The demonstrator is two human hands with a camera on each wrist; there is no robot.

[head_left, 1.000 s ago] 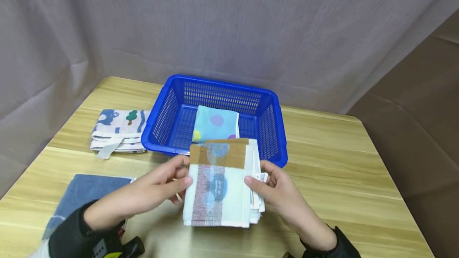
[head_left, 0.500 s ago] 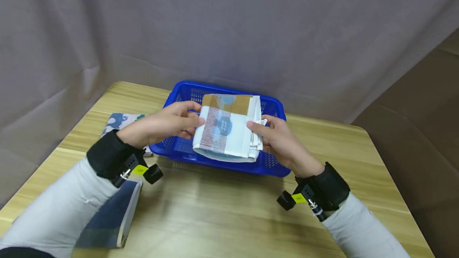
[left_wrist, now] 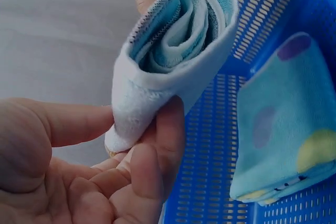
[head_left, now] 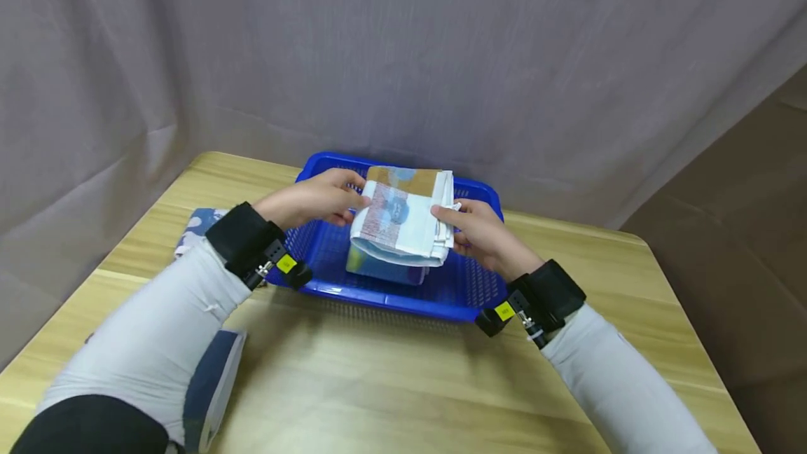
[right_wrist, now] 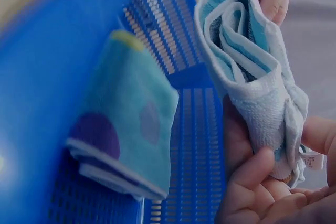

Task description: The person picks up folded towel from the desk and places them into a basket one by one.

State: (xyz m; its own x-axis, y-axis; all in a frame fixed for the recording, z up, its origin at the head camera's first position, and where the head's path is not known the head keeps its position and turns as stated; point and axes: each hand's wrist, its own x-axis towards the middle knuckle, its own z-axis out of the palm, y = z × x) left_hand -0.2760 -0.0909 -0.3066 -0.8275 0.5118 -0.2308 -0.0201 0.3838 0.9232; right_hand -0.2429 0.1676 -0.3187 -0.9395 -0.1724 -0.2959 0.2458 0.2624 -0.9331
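Observation:
A folded white towel (head_left: 403,219) with a brown band and blue round prints is held over the blue basket. My left hand (head_left: 321,198) pinches its left edge between thumb and fingers. The right hand (head_left: 482,233) grips its right edge, where a white label (right_wrist: 313,160) sticks out. In the left wrist view the towel's layers show rolled inward, pale blue inside. Below it, a light blue towel (left_wrist: 286,124) with purple and yellow dots lies folded in the basket (head_left: 328,258), partly hidden in the head view by the white towel.
A patterned towel (head_left: 198,226) lies on the wooden table (head_left: 378,384) left of the basket, mostly behind the left arm. Nearer, a dark blue folded towel (head_left: 211,384) is partly covered by the left sleeve. A grey curtain (head_left: 403,54) hangs behind the table.
Both hands have carried the white towel forward from the basket's near side to over its inside. The head view has shifted, and the forearms reach further in.

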